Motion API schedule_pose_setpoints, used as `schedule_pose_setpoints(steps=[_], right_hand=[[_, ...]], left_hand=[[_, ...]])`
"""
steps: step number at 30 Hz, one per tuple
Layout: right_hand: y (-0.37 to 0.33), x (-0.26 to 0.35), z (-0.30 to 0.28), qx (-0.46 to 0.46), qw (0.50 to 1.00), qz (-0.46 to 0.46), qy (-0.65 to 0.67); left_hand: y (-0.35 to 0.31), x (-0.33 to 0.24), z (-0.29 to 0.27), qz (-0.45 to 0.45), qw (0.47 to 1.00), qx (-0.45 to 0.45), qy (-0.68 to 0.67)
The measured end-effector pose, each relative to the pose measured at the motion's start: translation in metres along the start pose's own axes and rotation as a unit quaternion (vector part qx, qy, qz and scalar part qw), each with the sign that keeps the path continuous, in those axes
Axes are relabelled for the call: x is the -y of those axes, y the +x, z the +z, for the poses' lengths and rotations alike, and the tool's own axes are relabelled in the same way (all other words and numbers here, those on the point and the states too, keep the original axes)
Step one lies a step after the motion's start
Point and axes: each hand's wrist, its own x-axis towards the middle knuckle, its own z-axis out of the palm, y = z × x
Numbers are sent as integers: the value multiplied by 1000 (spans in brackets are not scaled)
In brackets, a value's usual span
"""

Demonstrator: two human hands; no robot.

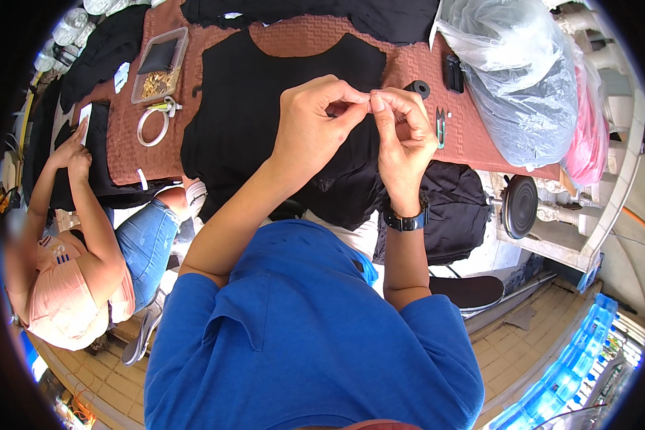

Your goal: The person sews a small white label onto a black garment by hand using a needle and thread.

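Note:
Both my hands are raised over a black garment [240, 93] with a scooped neckline, spread on the brown table cover. My left hand [319, 118] pinches thumb against forefinger. Its fingertips meet those of my right hand [405, 129], which is pinched too, with the other fingers curled. Whatever lies between the fingertips is too small to make out. Close by my right hand are a black thread spool [418, 89] and small green-handled thread snips [441, 127].
A clear plastic box [137, 89] holding small golden pieces stands left, near a white ring [153, 127]. Large plastic bags [516, 79] fill the right end of the table. At left, another person [86, 272] handles black cloth. Dark fabric [455, 208] hangs below the table edge.

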Motion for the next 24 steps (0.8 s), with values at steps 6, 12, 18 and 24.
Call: schedule_pose_setpoints(steps=[6,12,18,24], right_hand=[[-2,-2,0,-2,1000,3,-10],[-5,0,-5,20,999,24,10],[-8,4,-12,125,986,111,6],[-5,-2,-19,149,970,187,48]], left_hand=[[-3,2,2,20,1000,-3,4],[-5,0,-16,-36,994,87,-46],[12,10,-24,-30,975,183,-124],[19,26,-23,-19,971,224,-86]])
